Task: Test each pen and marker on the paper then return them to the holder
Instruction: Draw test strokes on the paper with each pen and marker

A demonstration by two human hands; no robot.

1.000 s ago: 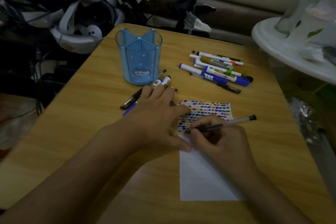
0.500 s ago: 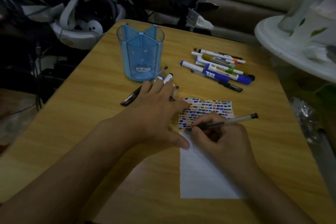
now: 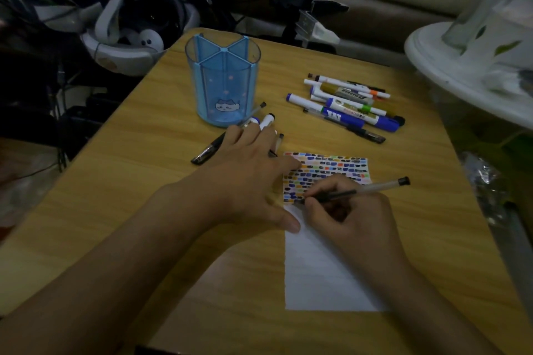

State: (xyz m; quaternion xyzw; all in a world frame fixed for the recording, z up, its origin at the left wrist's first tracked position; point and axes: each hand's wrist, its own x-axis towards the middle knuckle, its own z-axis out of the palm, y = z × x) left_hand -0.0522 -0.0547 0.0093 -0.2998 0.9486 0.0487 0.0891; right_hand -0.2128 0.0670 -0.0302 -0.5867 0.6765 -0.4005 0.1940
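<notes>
Right now, right hand [image 3: 350, 217]: I'm pinching the pen [image 3: 357, 192], tip on the paper [image 3: 323, 268] at centre frame.
Left hand [image 3: 248, 179]: fingers flat, pressing the paper's left edge.
Holder [image 3: 223, 81]: upright, upper centre.
Markers [image 3: 346, 104]: heaped upper right on the table [image 3: 129, 181].

A white sheet of paper [image 3: 323, 274] lies flat at lower centre-right, its top band filled with small coloured dabs. A slim black-tipped pen [image 3: 354, 192] slants across that band. The blue divided holder [image 3: 223, 81] (a cat face on its front) stands upright at upper centre. A pile of markers [image 3: 346, 104] lies to its right; a few more pens [image 3: 207, 150] lie just below the holder.
</notes>
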